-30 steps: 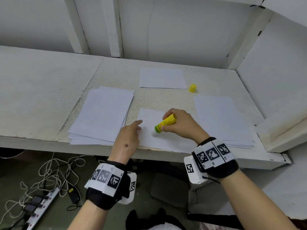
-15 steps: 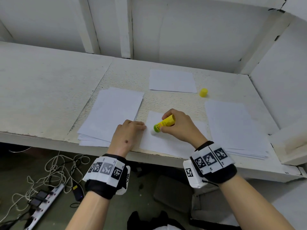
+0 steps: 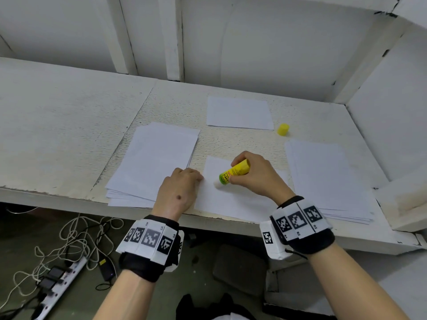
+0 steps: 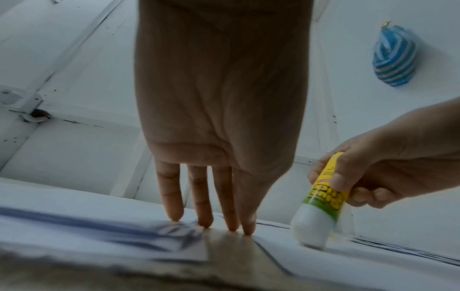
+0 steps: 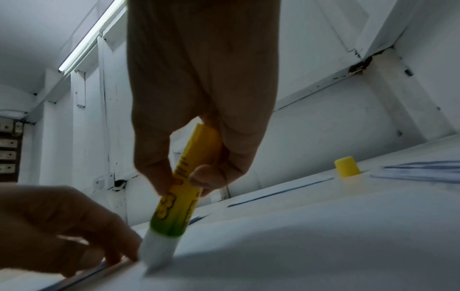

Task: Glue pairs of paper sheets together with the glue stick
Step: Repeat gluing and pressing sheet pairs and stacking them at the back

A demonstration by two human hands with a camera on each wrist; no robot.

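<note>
A single white sheet point(image 3: 233, 200) lies at the table's front edge. My right hand point(image 3: 256, 179) grips the yellow-and-green glue stick point(image 3: 233, 173), tilted, with its white tip touching the sheet near its left side. In the right wrist view the thumb and fingers pinch the glue stick point(image 5: 180, 196) at mid-barrel. My left hand point(image 3: 180, 188) presses straight fingertips point(image 4: 232, 226) on the sheet's left edge, just left of the glue stick point(image 4: 323, 198). The yellow cap point(image 3: 283, 129) stands alone farther back on the right.
A stack of white paper point(image 3: 157, 158) lies to the left and another stack point(image 3: 323, 176) to the right. Farther back lies a lone sheet point(image 3: 239, 113). White walls close the back and right. Cables and a power strip point(image 3: 57, 282) lie on the floor.
My left hand has slid right, from pointing at the sheet to pressing on its left edge. The glue stick's tip has moved slightly left across the sheet.
</note>
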